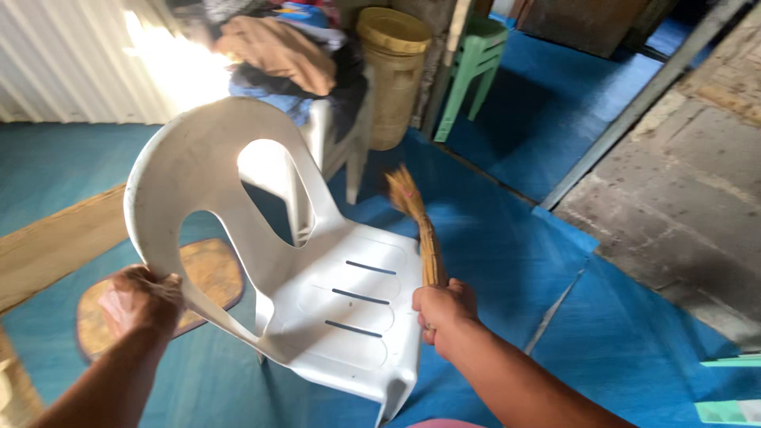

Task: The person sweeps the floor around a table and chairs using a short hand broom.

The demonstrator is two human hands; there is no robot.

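as the chair is tipped off its legs, items run left to right:

plank (55, 242): wooden board flat on the blue floor (491, 246), far left, partly cut by the frame.
mat (208, 273): brown oval mat on the floor, partly hidden behind the chair arm.
left hand (143, 299): fingers curled shut around the chair's left armrest edge; this grip looks to be what keeps it tilted.
chair (341, 309): white plastic, centre of view, back leaning up and left, seat slots facing the camera; held by one hand only, so probably light.
pile (277, 51): clothes heaped on a second white chair behind.
broom (420, 230): short bundle of straw sticks, bristles pointing up and away, just beside the seat's right edge.
right hand (444, 311): fist clamped on the broom's lower end, at the seat's front corner.
bin (392, 75): yellow lidded tub against the wall.
stool (472, 67): green plastic, standing upright, well apart.
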